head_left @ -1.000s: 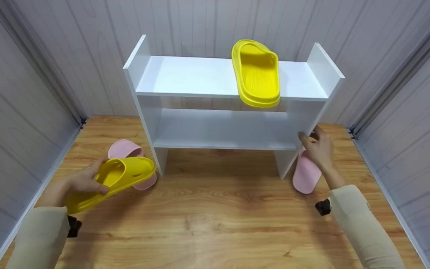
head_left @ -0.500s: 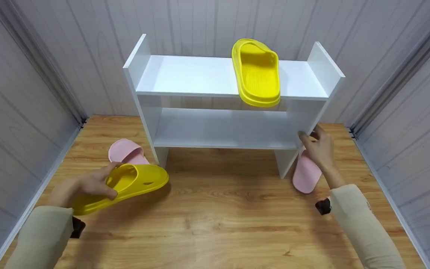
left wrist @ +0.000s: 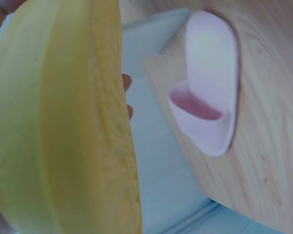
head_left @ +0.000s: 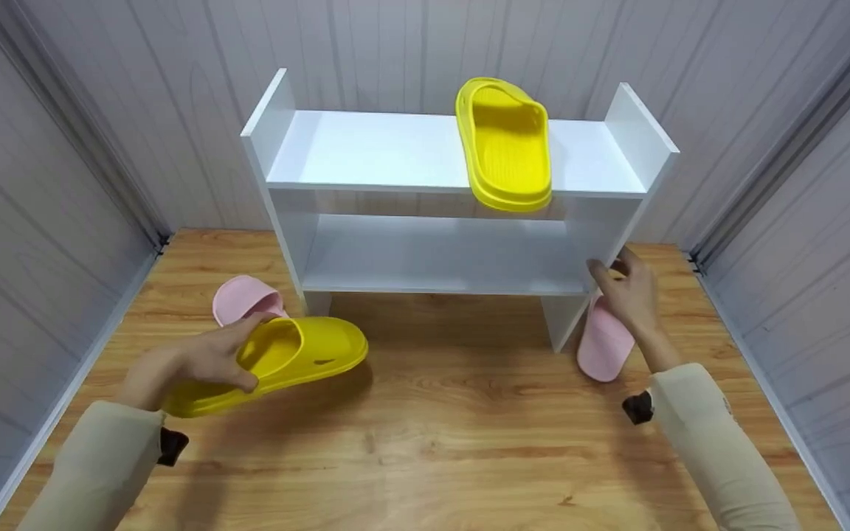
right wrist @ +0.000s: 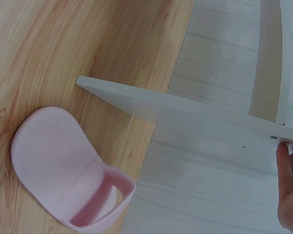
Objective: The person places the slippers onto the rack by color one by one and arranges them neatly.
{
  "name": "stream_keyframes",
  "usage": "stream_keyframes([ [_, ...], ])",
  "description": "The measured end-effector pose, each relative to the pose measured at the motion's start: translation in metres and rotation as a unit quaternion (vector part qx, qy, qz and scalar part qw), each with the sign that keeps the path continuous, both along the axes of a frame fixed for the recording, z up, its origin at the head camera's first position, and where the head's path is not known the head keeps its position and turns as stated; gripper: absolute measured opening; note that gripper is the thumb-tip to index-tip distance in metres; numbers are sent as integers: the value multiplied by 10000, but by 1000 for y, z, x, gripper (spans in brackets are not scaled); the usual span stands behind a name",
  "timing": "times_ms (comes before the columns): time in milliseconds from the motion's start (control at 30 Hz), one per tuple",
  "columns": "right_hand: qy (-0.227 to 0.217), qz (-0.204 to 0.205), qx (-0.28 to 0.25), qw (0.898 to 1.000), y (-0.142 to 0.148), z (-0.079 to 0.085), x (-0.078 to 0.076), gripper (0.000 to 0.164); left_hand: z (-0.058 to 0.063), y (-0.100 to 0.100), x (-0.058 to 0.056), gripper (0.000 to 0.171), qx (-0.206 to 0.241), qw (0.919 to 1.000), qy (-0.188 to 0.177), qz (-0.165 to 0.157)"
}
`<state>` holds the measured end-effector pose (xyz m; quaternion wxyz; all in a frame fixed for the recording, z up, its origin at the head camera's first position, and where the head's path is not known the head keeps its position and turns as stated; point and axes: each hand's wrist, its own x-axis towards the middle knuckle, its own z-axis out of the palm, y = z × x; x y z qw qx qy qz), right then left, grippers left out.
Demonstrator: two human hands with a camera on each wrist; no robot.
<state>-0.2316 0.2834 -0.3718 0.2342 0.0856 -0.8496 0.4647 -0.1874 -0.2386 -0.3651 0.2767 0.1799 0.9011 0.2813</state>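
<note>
The held yellow slipper (head_left: 329, 346) is above the floor (head_left: 425, 457), in front of the lower left part of the shelf, its toe directed to the right of the head view. The left hand (head_left: 207, 361) has its thumb and fingers clamped on the open heel half; the back end is partly covered by the wrist. In the left wrist view this slipper is cut off by the frame, and only small parts of the fingers are seen.

Behind it, the left pink slipper (head_left: 243, 296) is partly hidden (the left wrist view shows it whole).

The right hand (head_left: 631, 295) pinches the side panel of the white shelf (head_left: 373, 147), the thumb across its front edge; how far the other fingers reach, I cannot tell, because the right wrist view cuts them. Below this hand, the right pink slipper (head_left: 606, 343) lies on the floor, its strap mostly covered in the head view.

On the top board rests the other yellow slipper (head_left: 511, 147), its heel overhanging the front edge.
</note>
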Motion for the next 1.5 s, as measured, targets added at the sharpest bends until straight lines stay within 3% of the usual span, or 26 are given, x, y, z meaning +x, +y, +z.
stream_keyframes([
  [100, -42, 14, -18, 10000, 0, 0, 0, 33, 6, 9, 2, 99, 65, 9998, 183, -58],
  [333, -187, -71, 7, 9998, -1, 2, 0, 33, 27, 30, 4, 93, 325, 9937, 901, -581],
  [633, -258, -234, 112, 9993, -2, 3, 0, 33, 68, 52, 5, 94, 603, 9814, 1583, -898],
  [867, -282, -178, 156, 9993, -2, 3, 1, 34, 105, 65, 6, 93, 1026, 9760, 1551, -1129],
  [1100, -317, -117, 174, 9993, -1, 0, -2, 36, 138, 73, 7, 92, 1256, 9701, 1735, -1141],
  [1267, -306, -109, 216, 9992, 14, -19, -19, 39, 155, 77, 5, 88, 1253, 9688, 1937, -906],
  [1500, -108, -132, 85, 9998, 16, -23, -24, 34, 171, 90, -2, 87, 1075, 9704, 2164, 35],
])
